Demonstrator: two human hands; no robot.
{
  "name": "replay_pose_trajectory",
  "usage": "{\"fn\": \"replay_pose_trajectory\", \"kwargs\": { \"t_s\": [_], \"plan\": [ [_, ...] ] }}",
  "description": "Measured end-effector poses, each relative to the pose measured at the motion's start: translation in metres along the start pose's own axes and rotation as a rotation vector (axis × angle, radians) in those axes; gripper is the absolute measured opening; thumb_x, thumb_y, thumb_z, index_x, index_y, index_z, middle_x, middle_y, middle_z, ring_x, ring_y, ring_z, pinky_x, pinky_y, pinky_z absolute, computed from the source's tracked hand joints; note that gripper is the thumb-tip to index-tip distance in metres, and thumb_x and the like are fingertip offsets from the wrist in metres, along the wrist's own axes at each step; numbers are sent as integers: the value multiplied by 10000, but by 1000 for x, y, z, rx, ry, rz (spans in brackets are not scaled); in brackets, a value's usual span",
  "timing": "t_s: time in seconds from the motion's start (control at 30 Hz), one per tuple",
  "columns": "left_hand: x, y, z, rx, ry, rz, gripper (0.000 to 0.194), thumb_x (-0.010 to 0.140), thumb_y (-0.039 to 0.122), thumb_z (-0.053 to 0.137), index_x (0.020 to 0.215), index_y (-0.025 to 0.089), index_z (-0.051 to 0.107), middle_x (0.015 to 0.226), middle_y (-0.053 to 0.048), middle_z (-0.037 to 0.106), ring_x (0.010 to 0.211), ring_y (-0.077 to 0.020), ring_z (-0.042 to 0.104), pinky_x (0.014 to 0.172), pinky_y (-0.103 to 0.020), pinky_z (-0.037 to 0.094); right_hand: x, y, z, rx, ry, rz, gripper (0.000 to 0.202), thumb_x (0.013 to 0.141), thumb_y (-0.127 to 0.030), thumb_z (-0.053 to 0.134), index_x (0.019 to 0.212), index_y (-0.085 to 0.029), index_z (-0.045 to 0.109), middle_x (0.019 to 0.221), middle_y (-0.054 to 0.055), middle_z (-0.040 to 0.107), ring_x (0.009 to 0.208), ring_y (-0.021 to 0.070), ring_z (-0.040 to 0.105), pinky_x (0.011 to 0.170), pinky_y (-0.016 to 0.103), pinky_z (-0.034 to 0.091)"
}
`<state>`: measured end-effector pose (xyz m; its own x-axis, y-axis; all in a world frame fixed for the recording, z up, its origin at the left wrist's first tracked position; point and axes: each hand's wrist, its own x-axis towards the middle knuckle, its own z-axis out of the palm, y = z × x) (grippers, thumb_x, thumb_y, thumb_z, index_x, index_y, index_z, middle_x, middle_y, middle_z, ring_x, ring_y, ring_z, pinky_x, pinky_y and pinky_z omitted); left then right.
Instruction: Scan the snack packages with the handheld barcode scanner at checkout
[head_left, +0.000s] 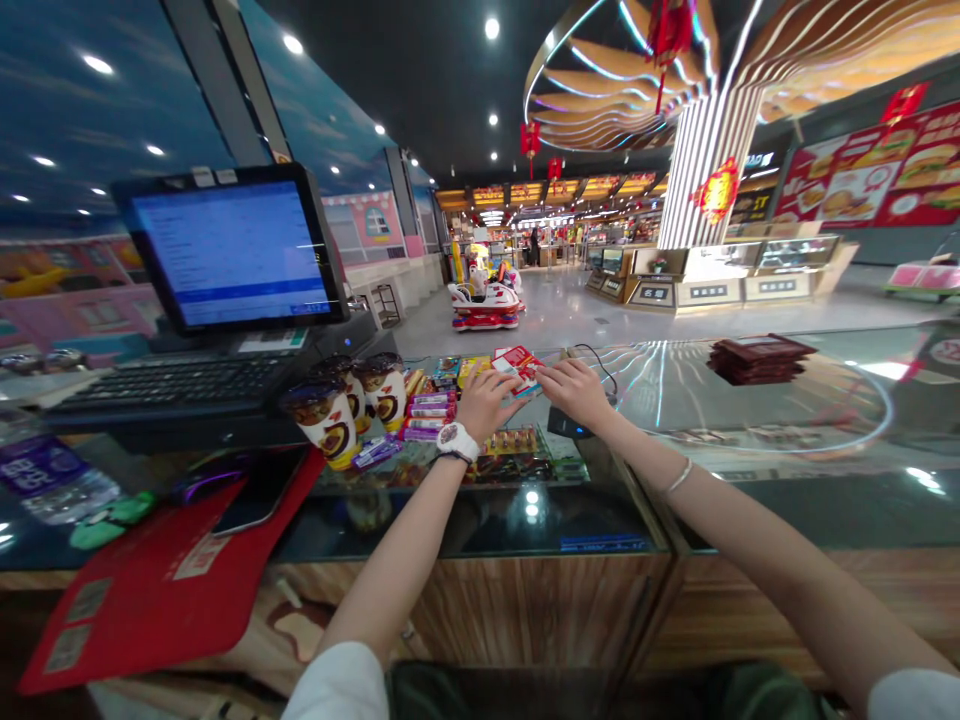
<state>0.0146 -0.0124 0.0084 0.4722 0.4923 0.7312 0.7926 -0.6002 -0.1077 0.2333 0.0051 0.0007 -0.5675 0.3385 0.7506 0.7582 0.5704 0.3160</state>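
Over the glass counter, both my hands hold a small flat red-and-white packet (pixel 517 365). My left hand (pixel 486 402), with a white watch at the wrist, grips its near left side. The fingers of my right hand (pixel 576 390) pinch its right edge. Left of my left hand lie several purple-wrapped snack sticks (pixel 431 408). Beside them stand several cups (pixel 382 390) with dark lids and a brown-and-yellow print. Small blue and yellow packets (pixel 448 370) sit just behind the left hand. A black device (pixel 568 424) with a blue light rests below my right hand.
A monitor (pixel 229 255) and black keyboard (pixel 176 385) stand on the left. In front of them are a phone (pixel 259 490) on a red mat (pixel 165 590), a mouse (pixel 214 474) and a water bottle (pixel 56 475). Dark red flat packs (pixel 759 358) are stacked at right.
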Motion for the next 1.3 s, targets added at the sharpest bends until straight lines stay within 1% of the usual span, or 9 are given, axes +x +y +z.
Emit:
{"fn": "replay_pose_trajectory", "kwargs": {
  "t_s": [0.17, 0.33, 0.43, 0.57, 0.77, 0.87, 0.97, 1.13, 1.3],
  "plan": [
    [1, 4, -9, -90, -55, 7, 783, 742, 525, 787, 1399, 201, 512, 1383, -114, 597, 1309, -281, 523, 1218, -505, 262, -31, 20, -13, 104, 130, -131, 253, 984, -195, 524, 1154, -255, 700, 1222, 28, 725, 1052, 192, 670, 1016, 416, 471],
    [2, 4, -6, -114, -165, 13, 993, 667, 558, 832, 1488, 202, 402, 1516, -145, 469, 1437, -320, 383, 1229, -531, 200, -42, 30, -21, 158, 193, -233, 265, 984, -198, 544, 1198, -275, 682, 1221, 6, 725, 1136, 179, 662, 1053, 419, 486],
    [2, 2, -4, -127, -227, 0, 1063, 631, 580, 844, 1504, 196, 374, 1528, -165, 448, 1469, -351, 322, 1219, -567, 191, -43, 31, -22, 183, 197, -235, 299, 981, -197, 551, 1244, -288, 659, 1250, 10, 711, 1155, 178, 651, 1089, 438, 466],
    [3, 3, -1, -112, -252, -13, 999, 625, 573, 846, 1451, 184, 439, 1445, -173, 532, 1407, -354, 421, 1214, -586, 192, -43, 31, -21, 211, 132, -167, 337, 968, -191, 557, 1271, -314, 640, 1332, 20, 663, 1193, 193, 624, 1121, 479, 437],
    [3, 14, 0, 19, -123, -47, 758, 732, 479, 779, 1367, 168, 508, 1328, -165, 587, 1275, -331, 545, 1220, -569, 216, -38, 23, -25, 244, 113, 16, 450, 922, -121, 468, 1320, -280, 602, 1410, 50, 602, 1262, 230, 570, 1145, 521, 394],
    [2, 18, -1, 78, -74, -69, 686, 778, 443, 736, 1358, 151, 515, 1324, -169, 587, 1273, -328, 541, 1225, -550, 221, -33, 9, -31, 271, 107, 80, 502, 910, -263, 534, 1412, -243, 514, 1490, 87, 516, 1367, 273, 471, 1177, 547, 333],
    [2, 23, -1, 101, -46, -84, 669, 799, 428, 714, 1370, 143, 512, 1338, -176, 579, 1289, -332, 523, 1233, -530, 218, -29, -4, -32, 253, 28, 78, 687, 856, -434, 633, 1473, -209, 430, 1565, 128, 401, 1455, 329, 339, 1202, 580, 261],
    [2, 30, 0, 75, -23, -87, 634, 858, 425, 648, 1413, 168, 484, 1375, -173, 563, 1319, -339, 500, 1244, -552, 175, -29, -7, -27, 198, -49, 75, 694, 861, -365, 636, 1490, -195, 400, 1519, 145, 452, 1439, 330, 360, 1217, 576, 228],
    [3, 30, -1, 70, -81, -29, 764, 825, 375, 706, 1494, 188, 388, 1469, -162, 496, 1388, -337, 443, 1249, -570, 130, -34, 8, -21, 179, -53, 94, 636, 875, -362, 641, 1460, -204, 445, 1497, 144, 481, 1421, 319, 392, 1212, 565, 242]
  ]
}}
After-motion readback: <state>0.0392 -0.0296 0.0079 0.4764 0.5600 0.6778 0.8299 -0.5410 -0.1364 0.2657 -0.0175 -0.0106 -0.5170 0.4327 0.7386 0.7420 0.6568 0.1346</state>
